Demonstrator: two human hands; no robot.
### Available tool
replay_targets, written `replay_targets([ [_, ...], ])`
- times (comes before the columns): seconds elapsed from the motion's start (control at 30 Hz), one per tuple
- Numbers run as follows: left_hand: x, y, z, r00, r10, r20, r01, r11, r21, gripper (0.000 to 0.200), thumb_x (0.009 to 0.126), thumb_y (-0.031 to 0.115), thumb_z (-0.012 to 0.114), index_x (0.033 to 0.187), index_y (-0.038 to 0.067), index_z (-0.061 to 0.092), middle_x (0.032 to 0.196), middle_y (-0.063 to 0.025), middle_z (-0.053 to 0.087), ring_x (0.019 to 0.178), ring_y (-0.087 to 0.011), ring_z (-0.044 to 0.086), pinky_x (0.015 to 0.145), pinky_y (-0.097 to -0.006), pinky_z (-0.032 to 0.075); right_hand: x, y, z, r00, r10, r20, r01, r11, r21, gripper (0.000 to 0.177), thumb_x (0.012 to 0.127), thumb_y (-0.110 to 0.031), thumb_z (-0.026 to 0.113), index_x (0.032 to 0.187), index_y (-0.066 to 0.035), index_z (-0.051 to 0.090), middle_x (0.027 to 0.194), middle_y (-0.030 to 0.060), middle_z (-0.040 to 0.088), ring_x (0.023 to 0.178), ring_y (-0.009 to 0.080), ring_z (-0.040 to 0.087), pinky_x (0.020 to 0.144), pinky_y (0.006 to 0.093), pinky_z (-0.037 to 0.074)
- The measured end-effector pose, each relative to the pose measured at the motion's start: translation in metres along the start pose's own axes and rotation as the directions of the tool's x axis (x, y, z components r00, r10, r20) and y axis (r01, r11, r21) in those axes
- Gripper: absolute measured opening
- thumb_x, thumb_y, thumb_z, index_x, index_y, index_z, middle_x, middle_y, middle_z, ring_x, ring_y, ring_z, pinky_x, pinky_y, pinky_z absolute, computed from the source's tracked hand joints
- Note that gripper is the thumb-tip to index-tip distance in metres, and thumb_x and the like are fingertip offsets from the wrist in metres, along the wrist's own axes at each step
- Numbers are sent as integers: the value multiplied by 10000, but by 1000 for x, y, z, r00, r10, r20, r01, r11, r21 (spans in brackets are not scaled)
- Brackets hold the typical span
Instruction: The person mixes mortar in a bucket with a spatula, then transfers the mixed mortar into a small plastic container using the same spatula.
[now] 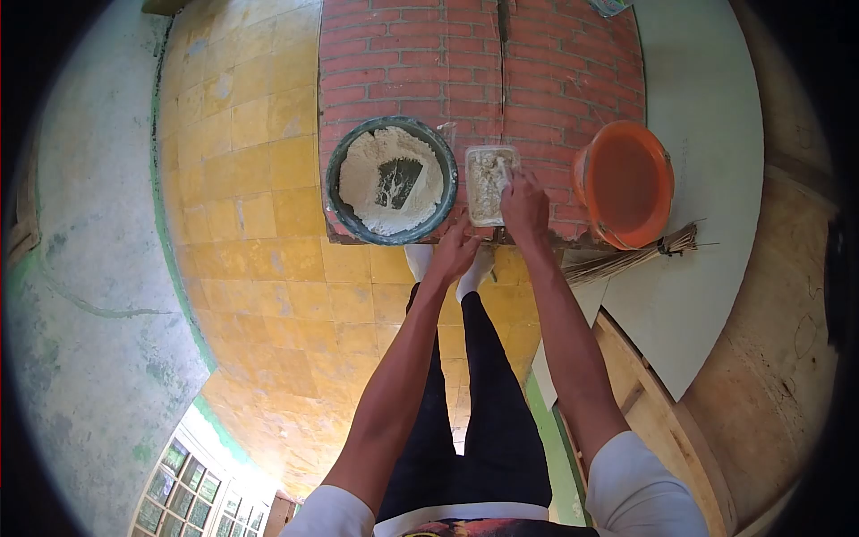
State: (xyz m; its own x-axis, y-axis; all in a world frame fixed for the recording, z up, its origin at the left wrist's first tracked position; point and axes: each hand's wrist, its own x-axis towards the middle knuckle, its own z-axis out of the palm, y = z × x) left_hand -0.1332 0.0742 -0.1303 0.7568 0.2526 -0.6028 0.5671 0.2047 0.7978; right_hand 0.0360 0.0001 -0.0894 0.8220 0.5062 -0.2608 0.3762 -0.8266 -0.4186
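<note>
A clear rectangular plastic container [469, 183] holding a pale, lumpy wet mixture stands near the front edge of the brick-patterned table. My right hand [525, 208] is closed at its right side around a pale, spoon-like utensil [504, 170], whose lower end is in the mixture. At the container's near left corner, my left hand [455, 254] has its fingers drawn together on the rim. Left of it sits a dark green round basin [336, 208] with off-white flour-like powder [371, 161] heaped round its sides. The dark bottom shows through in the middle.
An orange bucket [664, 183] of brownish liquid stands at the table's right edge. Below it lies a bundle of thin sticks [626, 259]. The red brick-patterned tabletop [403, 54] has a seam down it. Yellow tiled floor [255, 268] extends to the left.
</note>
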Motion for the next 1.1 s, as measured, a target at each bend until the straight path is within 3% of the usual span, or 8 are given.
replay_targets([
  [0.13, 9, -29, 12, 998, -54, -22, 53, 998, -24, 705, 1003, 182, 629, 1626, 134, 303, 1360, -118, 596, 1071, -194, 643, 877, -360, 575, -12, -3, 12, 996, -87, 27, 87, 996, -6, 313, 950, -84, 531, 1199, -24, 710, 1145, 189, 676, 947, 430, 701, 809, 513, 582],
  [0.37, 10, -31, 15, 988, -59, -140, 54, 998, -39, 542, 1007, 165, 600, 1508, 46, 428, 1294, -136, 636, 1059, -224, 676, 810, -360, 603, -18, -25, 8, 999, -49, -3, 49, 993, 109, 326, 944, -104, 555, 1226, -34, 704, 1102, 199, 671, 946, 426, 694, 821, 506, 576],
  [0.43, 14, -32, 19, 954, -65, -294, 49, 997, -62, 341, 959, 208, 608, 1215, -18, 604, 1031, -227, 731, 933, -381, 731, 847, -449, 559, -20, -22, 20, 996, -63, 64, 55, 991, 119, 334, 952, -116, 571, 1251, -31, 695, 1098, 204, 663, 964, 425, 683, 833, 504, 566],
  [0.53, 24, -35, 25, 935, -59, -351, 83, 995, 54, 248, 939, 186, 593, 1066, -19, 653, 883, -214, 742, 858, -401, 731, 817, -479, 558, -10, -19, 30, 996, -88, 5, 87, 991, 99, 323, 922, -88, 550, 1194, -36, 715, 1073, 193, 673, 919, 425, 707, 797, 507, 588],
  [0.63, 33, -48, 22, 936, 38, -350, 50, 970, 238, 189, 944, 92, 576, 1020, -74, 626, 911, -199, 735, 758, -264, 759, 639, -361, 628, -5, -13, 29, 995, -91, 34, 90, 996, 29, 335, 918, -79, 551, 1208, -21, 709, 1072, 200, 672, 913, 431, 705, 791, 513, 585],
  [0.77, 36, -66, 19, 931, -23, -364, 119, 962, 244, 179, 928, 75, 580, 995, -83, 632, 935, -210, 731, 775, -270, 762, 643, -362, 630, 0, -3, 7, 995, -71, -69, 74, 997, 34, 309, 920, -74, 551, 1173, -2, 713, 1073, 213, 673, 911, 440, 699, 793, 529, 577],
  [0.93, 26, -47, 24, 894, 142, -425, -69, 981, 182, 240, 931, 60, 585, 1123, -84, 590, 947, -226, 727, 756, -287, 760, 636, -377, 622, 9, 13, 10, 997, 1, -74, 2, 999, 32, 285, 928, -88, 559, 1148, -7, 720, 1089, 217, 678, 920, 445, 690, 806, 532, 571],
  [1.1, 26, -21, 30, 900, 134, -414, -55, 979, 198, 239, 932, 36, 576, 1149, -63, 563, 922, -239, 735, 775, -300, 768, 646, -390, 621, 11, 11, 22, 997, -56, -44, 64, 979, 194, 228, 948, -143, 573, 1055, 15, 698, 1009, 236, 675, 924, 465, 658, 818, 553, 538],
])
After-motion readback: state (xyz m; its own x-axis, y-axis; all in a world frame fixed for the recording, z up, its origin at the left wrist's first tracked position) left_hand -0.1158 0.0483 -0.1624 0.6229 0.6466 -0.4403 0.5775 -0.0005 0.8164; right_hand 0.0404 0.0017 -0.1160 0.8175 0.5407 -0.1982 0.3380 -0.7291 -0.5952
